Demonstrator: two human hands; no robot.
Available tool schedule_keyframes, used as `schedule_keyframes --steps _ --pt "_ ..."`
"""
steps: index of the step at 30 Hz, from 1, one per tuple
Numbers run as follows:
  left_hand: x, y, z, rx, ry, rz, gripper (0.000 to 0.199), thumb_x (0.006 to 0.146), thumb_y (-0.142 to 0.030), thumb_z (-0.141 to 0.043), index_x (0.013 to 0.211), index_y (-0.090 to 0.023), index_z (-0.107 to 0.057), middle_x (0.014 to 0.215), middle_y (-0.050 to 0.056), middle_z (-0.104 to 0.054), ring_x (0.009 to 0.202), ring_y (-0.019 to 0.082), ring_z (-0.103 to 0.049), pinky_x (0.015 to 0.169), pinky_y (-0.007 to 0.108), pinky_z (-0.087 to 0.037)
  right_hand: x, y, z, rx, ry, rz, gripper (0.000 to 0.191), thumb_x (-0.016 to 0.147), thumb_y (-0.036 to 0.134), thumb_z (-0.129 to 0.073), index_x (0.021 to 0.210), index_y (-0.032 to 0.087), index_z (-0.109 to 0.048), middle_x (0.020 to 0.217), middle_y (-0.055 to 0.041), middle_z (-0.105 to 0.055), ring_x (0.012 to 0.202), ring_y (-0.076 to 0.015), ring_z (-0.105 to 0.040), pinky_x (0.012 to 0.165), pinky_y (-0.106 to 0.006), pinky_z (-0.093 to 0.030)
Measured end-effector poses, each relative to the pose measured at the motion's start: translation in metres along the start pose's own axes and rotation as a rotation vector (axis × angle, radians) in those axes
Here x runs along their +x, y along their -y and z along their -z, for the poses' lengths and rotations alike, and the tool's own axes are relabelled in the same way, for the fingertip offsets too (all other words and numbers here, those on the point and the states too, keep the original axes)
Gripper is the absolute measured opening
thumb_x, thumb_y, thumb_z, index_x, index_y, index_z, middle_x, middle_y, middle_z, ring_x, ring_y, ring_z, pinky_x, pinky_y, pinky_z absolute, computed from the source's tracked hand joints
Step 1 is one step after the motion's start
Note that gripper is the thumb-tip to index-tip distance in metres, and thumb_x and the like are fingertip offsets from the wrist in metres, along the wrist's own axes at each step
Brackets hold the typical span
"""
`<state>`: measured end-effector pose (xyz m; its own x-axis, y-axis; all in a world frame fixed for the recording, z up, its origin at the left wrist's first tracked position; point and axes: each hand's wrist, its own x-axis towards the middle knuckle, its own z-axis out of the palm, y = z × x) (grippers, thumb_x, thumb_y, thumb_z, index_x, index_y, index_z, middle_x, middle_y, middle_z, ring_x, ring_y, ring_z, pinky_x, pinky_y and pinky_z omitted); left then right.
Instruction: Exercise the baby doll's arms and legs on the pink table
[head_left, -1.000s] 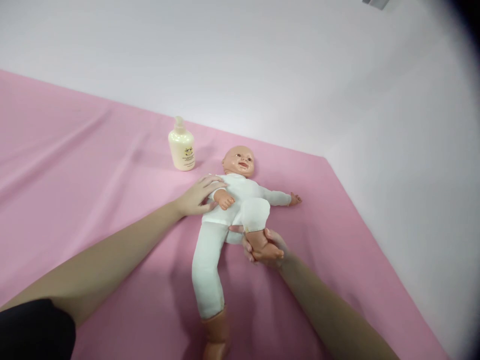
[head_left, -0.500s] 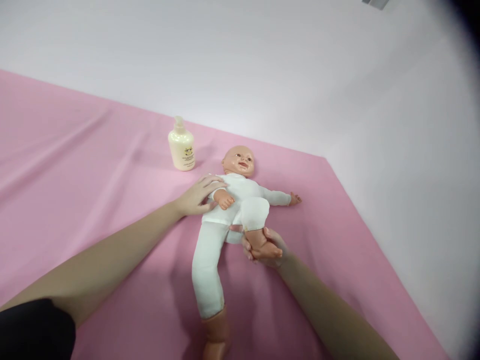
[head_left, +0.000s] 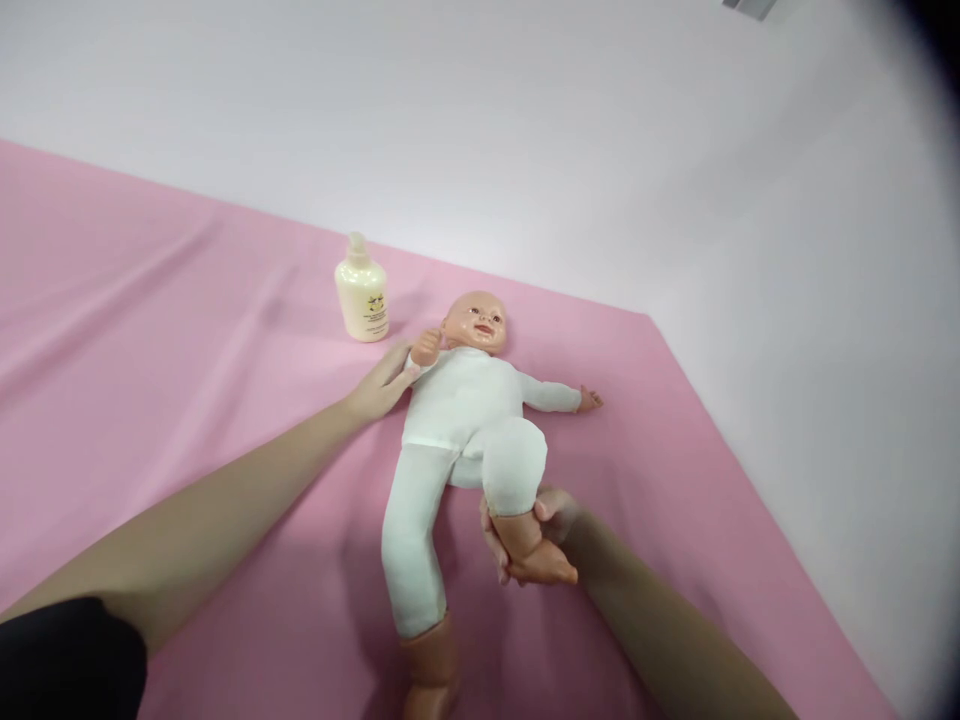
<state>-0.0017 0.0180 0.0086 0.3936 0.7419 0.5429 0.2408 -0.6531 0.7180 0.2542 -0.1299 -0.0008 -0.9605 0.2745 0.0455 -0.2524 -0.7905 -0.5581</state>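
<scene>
Pink cloth [head_left: 202,290] beneath: doll [head_left: 466,400], forearm [head_left: 427,368] clasped in left fingers [head_left: 406,377], ankle [head_left: 516,535] cradled in right fingers [head_left: 496,547], is best steadied without squeezing.

A pink cloth [head_left: 172,350] with soft folds is spread out flat; what is under it is hard to tell. 2 things are on it: a doll [head_left: 457,400] lying on its back, and a bottle [head_left: 364,300] standing up near the doll's head [head_left: 466,312].

Doll [head_left: 465,400] on cloth [head_left: 187,310], bottle [head_left: 363,300] at left
</scene>
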Motion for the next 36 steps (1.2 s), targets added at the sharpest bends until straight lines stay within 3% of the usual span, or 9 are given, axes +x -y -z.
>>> schedule_keyframes --steps 4,8,14,19,25,27,30,33,36 --pt "0.001 0.007 -0.002 -0.106 -0.137 0.141 0.046 0.094 -0.050 -0.033 0.118 -0.015 -0.051 0.121 0.012 -0.057 0.116 0.024 -0.051 0.102 0.040 -0.039 0.007 0.008 -0.007 -0.133 0.164 -0.233 0.050 0.065 0.042 -0.077 0.099 0.010 -0.059 0.091 -0.0144 -0.071 0.095 -0.0270 -0.068 0.081 -0.036 -0.053" --pt "0.003 0.007 -0.002 -0.125 -0.204 0.222 0.044 0.092 -0.050 -0.037 0.116 -0.016 -0.051 0.114 0.011 -0.059 0.111 0.024 -0.054 0.097 0.039 -0.043 0.015 0.017 -0.010 -0.378 0.250 -0.476 0.040 0.063 0.022 -0.080 0.097 0.014 -0.061 0.101 -0.0092 -0.069 0.110 -0.0228 -0.062 0.089 -0.030 -0.050" --pt "0.004 0.007 -0.003 -0.143 -0.148 0.331 0.042 0.082 -0.043 -0.057 0.111 -0.015 -0.048 0.102 0.008 -0.061 0.092 0.021 -0.059 0.082 0.036 -0.050 0.020 0.008 -0.005 -0.361 0.383 -0.480 0.062 0.048 0.011 -0.086 0.104 0.017 -0.059 0.111 -0.0084 -0.067 0.105 -0.0221 -0.064 0.079 -0.028 -0.056" --pt "0.004 0.010 -0.004 -0.109 -0.163 0.309 0.041 0.078 -0.039 -0.060 0.108 -0.015 -0.047 0.099 0.007 -0.061 0.092 0.021 -0.058 0.083 0.038 -0.049 0.022 0.002 -0.001 -0.294 0.481 -0.477 0.061 0.052 0.003 -0.081 0.106 0.017 -0.057 0.108 -0.0085 -0.068 0.101 -0.0205 -0.067 0.077 -0.025 -0.056" --pt "0.004 0.007 -0.004 -0.081 -0.142 0.220 0.030 0.086 -0.038 -0.049 0.103 -0.014 -0.052 0.097 0.009 -0.060 0.094 0.022 -0.057 0.089 0.042 -0.046 0.024 -0.002 0.012 -0.092 0.691 -0.306 0.076 0.052 -0.003 -0.078 0.119 0.019 -0.052 0.107 -0.0104 -0.069 0.101 -0.0236 -0.067 0.083 -0.034 -0.056" --pt "0.003 0.005 -0.003 -0.003 -0.092 0.136 0.031 0.088 -0.038 -0.046 0.106 -0.014 -0.053 0.103 0.011 -0.060 0.101 0.024 -0.056 0.095 0.044 -0.043 0.023 -0.004 0.014 -0.038 0.724 -0.183 0.075 0.052 0.005 -0.081 0.120 0.017 -0.052 0.105 -0.0117 -0.070 0.097 -0.0234 -0.068 0.085 -0.036 -0.055" --pt "0.000 0.001 -0.001 0.110 0.036 -0.065 0.039 0.089 -0.039 -0.047 0.119 -0.016 -0.051 0.118 0.014 -0.056 0.115 0.027 -0.050 0.104 0.046 -0.037 0.021 -0.004 0.011 0.023 0.725 0.091 0.058 0.062 0.031 -0.077 0.113 0.013 -0.054 0.093 -0.0111 -0.071 0.084 -0.0202 -0.069 0.084 -0.039 -0.055" --pt "-0.002 -0.006 0.000 0.193 0.164 -0.189 0.046 0.088 -0.035 -0.049 0.131 -0.019 -0.044 0.132 0.015 -0.047 0.125 0.028 -0.043 0.107 0.045 -0.035 0.015 0.004 0.002 0.055 0.546 0.306 0.046 0.074 0.049 -0.060 0.101 0.013 -0.054 0.073 -0.0052 -0.067 0.066 -0.0144 -0.062 0.079 -0.039 -0.056" --pt "-0.003 -0.011 0.000 0.265 0.226 -0.219 0.042 0.090 -0.024 -0.045 0.132 -0.021 -0.045 0.135 0.014 -0.043 0.128 0.026 -0.040 0.108 0.045 -0.035 0.009 0.013 -0.006 0.085 0.172 0.390 0.041 0.077 0.054 -0.052 0.090 0.016 -0.050 0.061 0.0018 -0.057 0.055 -0.0100 -0.051 0.075 -0.034 -0.056"
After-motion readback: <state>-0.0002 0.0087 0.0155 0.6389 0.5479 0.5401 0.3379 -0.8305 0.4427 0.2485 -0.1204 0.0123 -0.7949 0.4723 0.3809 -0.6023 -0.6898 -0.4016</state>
